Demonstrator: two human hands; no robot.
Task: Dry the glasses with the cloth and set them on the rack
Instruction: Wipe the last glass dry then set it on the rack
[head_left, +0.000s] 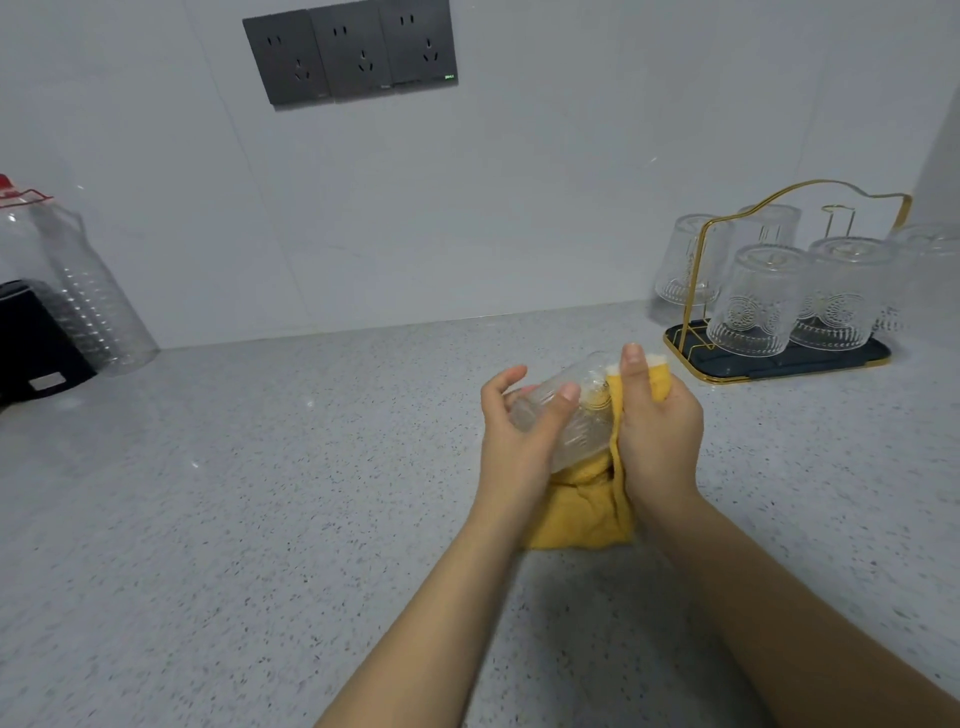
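Observation:
My left hand (514, 441) grips a clear patterned glass (582, 415) lying on its side above the counter, its mouth turned to the right. My right hand (657, 431) holds a yellow cloth (582, 514) pushed against the glass's mouth; the rest of the cloth hangs down between my wrists. At the right stands a gold wire rack (779, 364) on a dark tray, with several clear glasses upside down on it, such as the front one (753, 306). One wire peg (837, 221) at the back of the rack stands bare.
A speckled grey counter (260, 493) runs to a white tiled wall. A clear plastic bottle (78, 291) with a red cap and a black object (36, 343) stand at the far left. Dark wall sockets (353, 49) sit above.

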